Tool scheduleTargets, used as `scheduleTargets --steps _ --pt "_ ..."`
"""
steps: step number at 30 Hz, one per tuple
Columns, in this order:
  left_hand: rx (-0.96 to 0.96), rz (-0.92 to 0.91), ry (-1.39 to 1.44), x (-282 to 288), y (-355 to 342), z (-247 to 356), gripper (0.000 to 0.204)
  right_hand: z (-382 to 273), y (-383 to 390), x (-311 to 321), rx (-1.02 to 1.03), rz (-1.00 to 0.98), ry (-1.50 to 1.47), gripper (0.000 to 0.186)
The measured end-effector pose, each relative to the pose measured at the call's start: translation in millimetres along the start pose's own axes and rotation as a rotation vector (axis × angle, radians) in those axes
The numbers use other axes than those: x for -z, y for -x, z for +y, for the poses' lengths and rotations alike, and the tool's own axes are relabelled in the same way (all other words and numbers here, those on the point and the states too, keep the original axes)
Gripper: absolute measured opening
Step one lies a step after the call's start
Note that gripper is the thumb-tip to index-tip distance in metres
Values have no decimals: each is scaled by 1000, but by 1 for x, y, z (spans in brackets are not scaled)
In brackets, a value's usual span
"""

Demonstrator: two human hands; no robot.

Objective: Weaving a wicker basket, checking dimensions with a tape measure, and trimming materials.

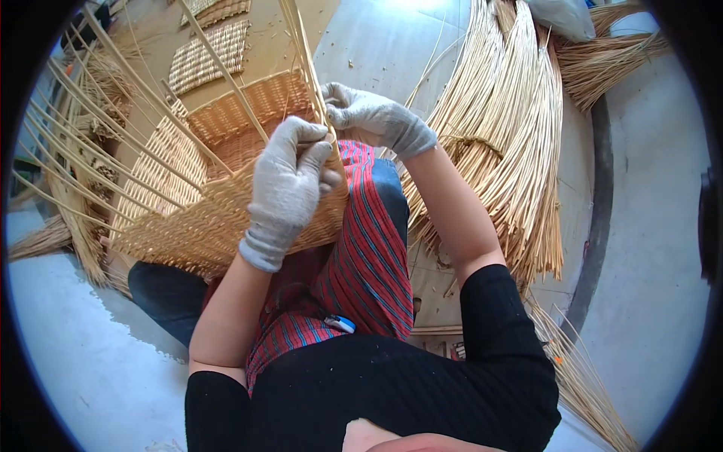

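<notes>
A half-woven wicker basket (203, 226) rests tilted across my lap, with long bare stakes (124, 64) standing out from its upper edge. My left hand (286, 177), in a grey-white knit glove, is at the basket's right corner. Its thumb and forefinger pinch a thin wicker strand beside the upright stakes there. Just beyond, on the corner's outer side, my right hand (373, 117) wears the same kind of glove. Its fingers are closed at the strand and stakes, close to the left fingertips. The exact grip of the right fingertips is partly hidden.
A big tied bundle of wicker rods (504, 143) lies on the floor at right, with another bundle (610, 68) behind it. Woven panels (209, 56) lie beyond the basket. More loose rods (83, 188) lie at left. A small blue-and-white object (340, 324) sits on my striped apron (369, 264).
</notes>
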State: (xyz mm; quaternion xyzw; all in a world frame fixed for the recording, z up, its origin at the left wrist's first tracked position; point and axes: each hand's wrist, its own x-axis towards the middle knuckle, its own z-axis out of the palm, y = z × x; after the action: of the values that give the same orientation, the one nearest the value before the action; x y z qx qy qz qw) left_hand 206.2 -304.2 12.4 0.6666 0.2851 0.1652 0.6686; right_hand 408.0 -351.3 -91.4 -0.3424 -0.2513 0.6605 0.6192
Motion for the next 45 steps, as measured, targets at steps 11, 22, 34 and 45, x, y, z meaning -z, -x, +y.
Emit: scheduleTargets --steps 11,22,34,45 --pt "-329 298 -270 -3 -18 -6 30 18 15 -38 69 345 150 69" --pt "-299 33 77 68 75 97 24 199 87 -5 -175 1139 433 96" --pt "-174 -31 3 284 18 36 21 262 64 -162 121 871 -356 44" --pt "-39 87 -114 409 8 -28 23 248 3 -220 -528 318 127 37"
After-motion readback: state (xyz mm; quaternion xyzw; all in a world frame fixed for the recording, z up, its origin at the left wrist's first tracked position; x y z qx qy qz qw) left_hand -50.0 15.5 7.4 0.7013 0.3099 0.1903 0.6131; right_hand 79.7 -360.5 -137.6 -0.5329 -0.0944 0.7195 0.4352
